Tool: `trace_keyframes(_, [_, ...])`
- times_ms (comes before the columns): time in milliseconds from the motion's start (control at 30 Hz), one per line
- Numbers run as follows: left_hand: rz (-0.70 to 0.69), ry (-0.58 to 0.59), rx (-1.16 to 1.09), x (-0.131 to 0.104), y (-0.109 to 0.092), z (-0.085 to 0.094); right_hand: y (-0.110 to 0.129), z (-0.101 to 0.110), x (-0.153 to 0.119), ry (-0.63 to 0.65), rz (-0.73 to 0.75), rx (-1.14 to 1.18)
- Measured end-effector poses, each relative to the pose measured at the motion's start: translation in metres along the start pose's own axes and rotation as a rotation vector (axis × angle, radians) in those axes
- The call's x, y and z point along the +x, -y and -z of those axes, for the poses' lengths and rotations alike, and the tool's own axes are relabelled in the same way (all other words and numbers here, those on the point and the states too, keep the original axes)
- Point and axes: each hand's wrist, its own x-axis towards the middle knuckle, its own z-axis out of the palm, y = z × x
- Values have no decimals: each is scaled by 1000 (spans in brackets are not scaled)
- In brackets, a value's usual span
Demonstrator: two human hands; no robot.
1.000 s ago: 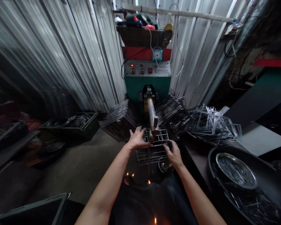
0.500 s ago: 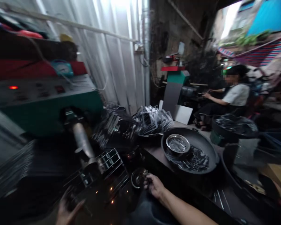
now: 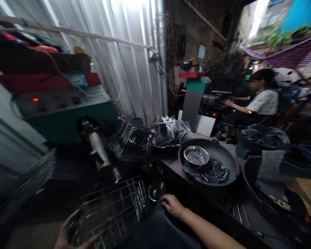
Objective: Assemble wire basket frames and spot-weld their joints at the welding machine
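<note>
Gripping a silver wire-grid basket [image 3: 114, 211] at near left, the left hand [image 3: 72, 237] is closing around its edge; the right hand [image 3: 172, 205] is resting curled beside a small round glass bowl [image 3: 157, 191].

1. The person's right hand [image 3: 171, 205] is bare, with a thin ring on one finger.
2. The right forearm is uncovered along its whole visible length; no sleeve or watch shows.
3. The left hand [image 3: 71, 234] is bare too, blurred at the near edge.
4. Dark trousers cover the lap between them.
</note>
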Motion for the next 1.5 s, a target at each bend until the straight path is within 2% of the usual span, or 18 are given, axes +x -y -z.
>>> trace_keyframes(33, [-59,-26,65,-5,-12,-2,9,5,2,22,38,15])
trace_keyframes(167, [-300,87,446,-15,-67,-17,72,30,18,193,344,4])
trace_keyframes(300, [-276,130,759,-12,-99,-31,127,37,41,354,361,-213])
trace_keyframes(400, [-254,153,819,-15,-106,-36,143,20,53,345,320,-155])
trace_keyframes(500, [-270,177,835,-16,-105,-39,143,-6,58,214,245,106])
trace_keyframes(567, [-277,196,839,-14,-103,-40,140,-20,58,174,186,306])
trace_keyframes(633, [-274,210,833,-11,-101,-40,137,-25,57,245,129,453])
trace_keyframes(700, [-273,219,821,-7,-100,-39,135,-22,55,372,97,508])
trace_keyframes(800, [-271,234,811,-2,-98,-37,134,-11,56,508,133,491])
trace_keyframes(900, [-237,245,814,4,-97,-36,131,-7,61,550,266,443])
trace_keyframes(1033, [-227,272,822,12,-93,-36,123,-15,70,458,494,295])
trace_keyframes(1133, [-243,288,839,17,-91,-36,119,-23,73,383,586,230])
trace_keyframes(1300, [-264,330,856,21,-86,-34,118,-29,74,315,651,179])
trace_keyframes(1500, [-307,346,853,25,-77,-30,119,-33,74,295,634,127])
